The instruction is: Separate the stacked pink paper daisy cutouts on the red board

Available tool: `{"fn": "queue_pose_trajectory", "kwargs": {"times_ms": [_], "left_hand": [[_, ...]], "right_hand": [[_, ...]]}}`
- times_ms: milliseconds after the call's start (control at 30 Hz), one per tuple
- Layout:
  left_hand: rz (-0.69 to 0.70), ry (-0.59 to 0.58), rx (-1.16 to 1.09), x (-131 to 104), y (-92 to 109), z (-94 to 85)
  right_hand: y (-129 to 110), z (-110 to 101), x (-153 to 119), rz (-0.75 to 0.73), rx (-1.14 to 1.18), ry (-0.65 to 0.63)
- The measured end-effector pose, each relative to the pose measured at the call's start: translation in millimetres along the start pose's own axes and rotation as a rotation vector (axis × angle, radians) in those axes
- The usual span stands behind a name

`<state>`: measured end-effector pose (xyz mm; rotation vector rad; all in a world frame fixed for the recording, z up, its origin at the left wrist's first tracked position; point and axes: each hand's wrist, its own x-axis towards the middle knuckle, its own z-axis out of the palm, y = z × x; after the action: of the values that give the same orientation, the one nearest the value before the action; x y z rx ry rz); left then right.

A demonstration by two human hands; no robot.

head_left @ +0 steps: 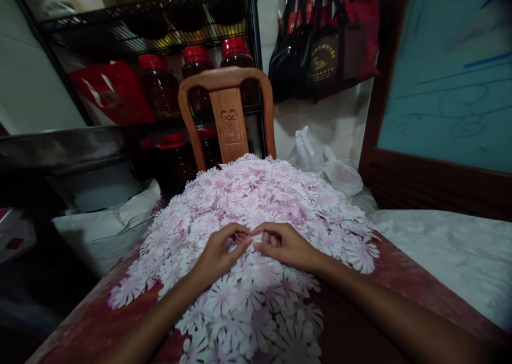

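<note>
A wide heap of white and pink flower-shaped cutouts [276, 193] covers much of the dark red table [400, 278]. Over the middle of the heap, my left hand [226, 249] and my right hand [284, 244] meet at the fingertips. The fingers of both hands are curled, thumb towards forefinger, in a pinch. Something small and whitish shows between them, but it blends with the cutouts behind, so I cannot make out what either hand holds.
A carved wooden chair [232, 124] stands behind the table. Beyond it a black rack [256, 44] carries red-lidded jars [158, 84] and a red bag [114, 94]. Bags [324, 54] hang on the wall. White sacks lie left [108, 220] and right [452, 246] of the table.
</note>
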<state>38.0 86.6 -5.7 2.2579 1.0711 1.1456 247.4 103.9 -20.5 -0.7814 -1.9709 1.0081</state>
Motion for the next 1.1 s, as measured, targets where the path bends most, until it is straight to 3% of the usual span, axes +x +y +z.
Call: {"fn": "queue_pose_trajectory", "kwargs": {"times_ms": [433,567,867,1100], "left_hand": [[-0.049,-0.061,-0.102,-0.1,0.1,0.9],[-0.051,-0.033,-0.132,-0.3,-1.5,1.1],[-0.068,-0.029,-0.212,-0.8,1.4,1.4],[0.101,0.005,-0.041,1.6,-2.7,0.5]], "right_hand": [[-1.2,-0.8,0.6,-0.057,-0.032,0.004],[-0.5,-0.2,0.7,0.0,0.011,-0.006],[1.3,-2.1,0.6,-0.052,-0.084,-0.023],[2.4,-2.6,0.7,-0.05,-0.109,-0.013]]}}
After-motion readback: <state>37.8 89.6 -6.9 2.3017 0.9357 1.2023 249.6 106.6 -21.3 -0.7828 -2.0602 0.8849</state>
